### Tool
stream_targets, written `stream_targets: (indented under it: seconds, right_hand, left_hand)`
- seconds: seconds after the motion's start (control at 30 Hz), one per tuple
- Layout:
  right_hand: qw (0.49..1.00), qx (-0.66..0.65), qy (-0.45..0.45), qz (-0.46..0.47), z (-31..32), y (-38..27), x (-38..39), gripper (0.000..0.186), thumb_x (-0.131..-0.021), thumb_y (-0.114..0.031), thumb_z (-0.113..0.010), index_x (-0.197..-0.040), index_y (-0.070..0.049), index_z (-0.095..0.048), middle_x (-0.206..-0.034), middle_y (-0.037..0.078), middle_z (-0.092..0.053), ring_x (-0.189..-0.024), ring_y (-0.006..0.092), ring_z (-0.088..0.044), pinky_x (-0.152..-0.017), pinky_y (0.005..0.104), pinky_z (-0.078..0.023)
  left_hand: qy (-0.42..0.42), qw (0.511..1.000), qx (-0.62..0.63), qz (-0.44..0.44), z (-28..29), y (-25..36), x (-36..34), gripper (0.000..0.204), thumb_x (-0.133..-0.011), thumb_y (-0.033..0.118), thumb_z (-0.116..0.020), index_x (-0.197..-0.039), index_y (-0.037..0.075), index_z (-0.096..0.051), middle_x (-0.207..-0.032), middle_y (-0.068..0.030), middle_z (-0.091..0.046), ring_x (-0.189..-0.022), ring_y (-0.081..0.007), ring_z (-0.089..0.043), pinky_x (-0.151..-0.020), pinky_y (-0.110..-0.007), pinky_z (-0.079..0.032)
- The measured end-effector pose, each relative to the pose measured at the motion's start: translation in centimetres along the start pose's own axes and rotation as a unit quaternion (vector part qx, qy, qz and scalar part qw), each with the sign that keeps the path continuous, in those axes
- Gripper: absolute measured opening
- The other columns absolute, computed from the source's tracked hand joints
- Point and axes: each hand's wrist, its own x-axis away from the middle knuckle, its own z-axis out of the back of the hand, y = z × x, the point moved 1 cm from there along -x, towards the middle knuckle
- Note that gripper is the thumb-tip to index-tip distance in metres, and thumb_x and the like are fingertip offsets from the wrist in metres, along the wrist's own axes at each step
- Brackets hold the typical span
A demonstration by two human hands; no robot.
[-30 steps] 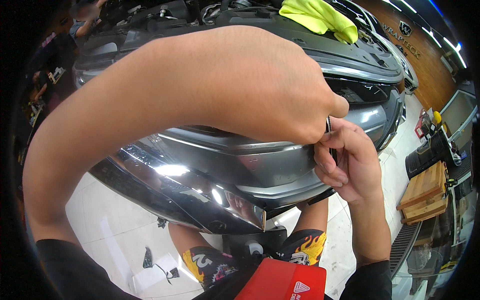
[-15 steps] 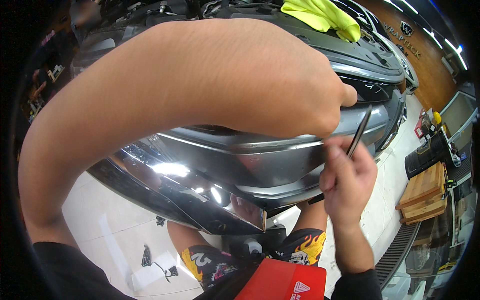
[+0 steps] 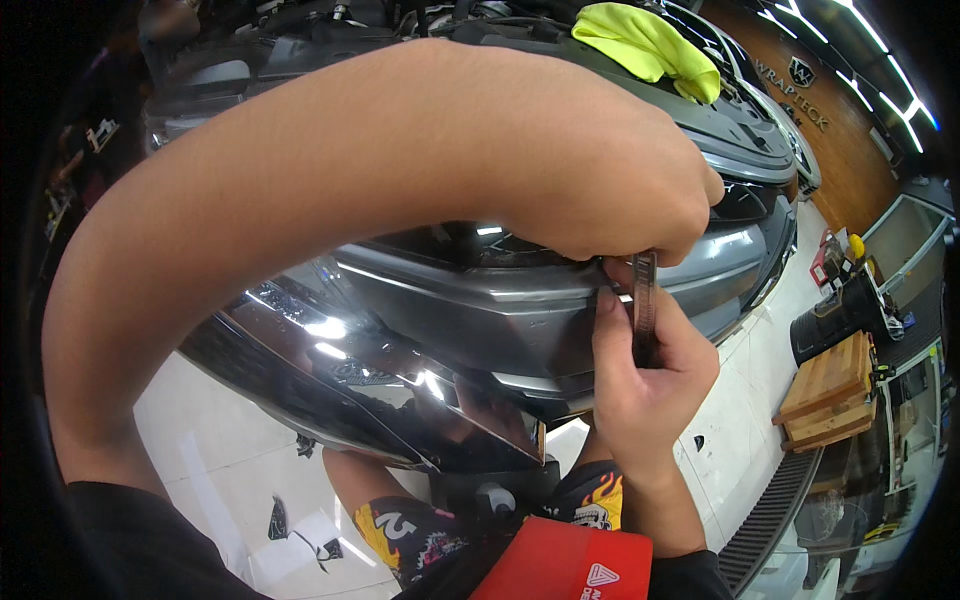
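Observation:
The grey front bumper (image 3: 480, 325) of a car curves across in front of me. My left arm reaches over it, and my left hand (image 3: 665, 195) is curled at the bumper's upper edge, fingers bent down and mostly hidden. Whatever it pinches, if anything, cannot be seen. Just beneath it, my right hand (image 3: 655, 385) grips a slim metal utility knife (image 3: 645, 300), held roughly upright. The knife's top end meets the underside of the left hand; its blade tip is not clear. My right thumb lies along the bumper surface.
A yellow-green cloth (image 3: 650, 50) lies over the open engine bay. Glossy dark trim (image 3: 400, 400) runs below the bumper. Dark scraps (image 3: 278, 518) lie on the tiled floor. A red pouch (image 3: 565, 565) is at my waist. Wooden boxes (image 3: 825, 390) stand at right, beside a floor grate (image 3: 770, 520).
My right hand has moved left and up against the bumper, bringing the knife from a slant to nearly upright under my left hand. My left hand has shifted slightly right.

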Motion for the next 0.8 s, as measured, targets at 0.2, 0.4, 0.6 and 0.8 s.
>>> stream_targets:
  seconds: [0.2,0.4,0.6,0.8]
  right_hand:
    - [0.994,-0.087,-0.001,-0.069,-0.8,-0.7,-0.2,0.019,-0.094,0.003,-0.066,-0.112,0.009,-0.070,-0.075,-0.001,-0.065,-0.070,0.0016,-0.054,-0.061,0.0194,-0.043]
    - [0.993,-0.064,0.056,-0.080,0.7,0.2,1.1,0.016,-0.095,0.003,-0.063,-0.109,0.008,-0.070,-0.072,-0.001,-0.063,-0.065,0.0023,-0.053,-0.061,0.0192,-0.040]
    - [0.992,-0.092,0.038,-0.079,1.2,1.0,0.6,0.031,-0.095,0.002,-0.061,-0.125,0.010,-0.062,-0.069,0.001,-0.061,-0.061,0.0063,-0.055,-0.057,0.0212,-0.041]
    - [0.872,-0.400,-0.080,-0.270,2.2,0.8,-1.9,0.056,-0.089,-0.004,-0.054,-0.143,0.010,-0.047,-0.063,0.009,-0.058,-0.041,0.0099,-0.043,-0.039,0.0244,-0.028]
  left_hand:
    - [-0.007,1.000,0.005,0.029,0.0,0.1,0.7,0.012,-0.079,0.007,-0.077,-0.090,0.003,-0.077,-0.103,-0.0108,-0.069,-0.094,-0.0315,-0.072,-0.081,-0.042,-0.057]
    - [0.068,0.998,-0.001,-0.012,-1.6,-0.3,-0.2,0.013,-0.083,0.002,-0.067,-0.088,0.005,-0.080,-0.104,-0.0090,-0.067,-0.090,-0.0265,-0.074,-0.073,-0.037,-0.059]
    - [0.024,0.999,-0.039,-0.003,-0.4,0.0,0.5,0.013,-0.084,0.002,-0.066,-0.089,0.005,-0.077,-0.105,-0.0071,-0.066,-0.090,-0.0279,-0.074,-0.073,-0.039,-0.058]
    - [0.143,0.986,0.080,0.012,-1.3,-1.0,0.9,0.015,-0.084,-0.004,-0.061,-0.095,0.005,-0.060,-0.097,-0.0100,-0.058,-0.086,-0.0335,-0.066,-0.073,-0.046,-0.049]
